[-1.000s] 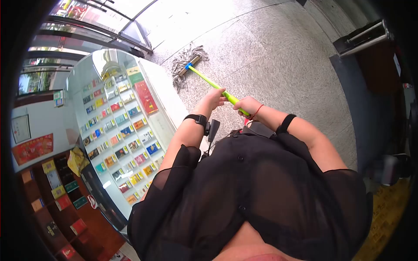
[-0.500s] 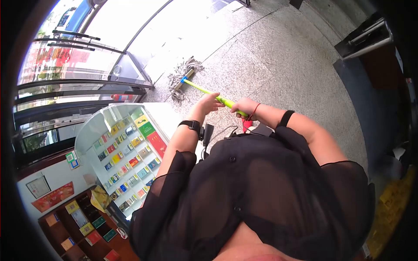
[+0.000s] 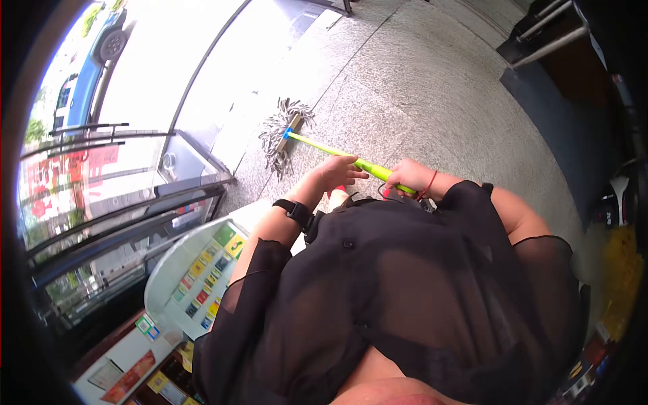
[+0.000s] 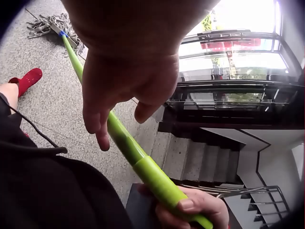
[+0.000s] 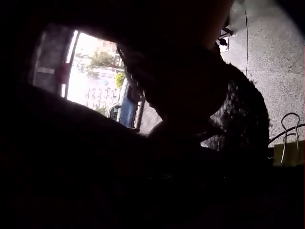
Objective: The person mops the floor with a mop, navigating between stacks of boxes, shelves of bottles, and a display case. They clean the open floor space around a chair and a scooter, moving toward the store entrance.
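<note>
A string mop with a bright green handle point(image 3: 373, 169) slants over the speckled floor, its grey strand head point(image 3: 277, 145) spread flat on the ground at a blue joint. My right hand point(image 3: 413, 178) grips the top end of the handle, fingers wrapped round it. Farther down, my left hand point(image 3: 334, 173) rests against the pole. Its fingers are loose and fairly straight, and in the left wrist view the thumb point(image 4: 144, 112) stands apart from the green shaft. The right wrist view is mostly dark and hides that hand's grip.
A glass display counter point(image 3: 162, 280) with rows of small packets stands at the lower left. Beyond it are glass doors with dark frames point(image 3: 128, 196). A red shoe point(image 4: 29, 82) is on the floor, and stairs point(image 4: 195, 155) show in the left wrist view.
The head view has turned toward the doors, so the counter slid down and left. Both hands keep their places along the handle, and the mop head sits slightly lower in view.
</note>
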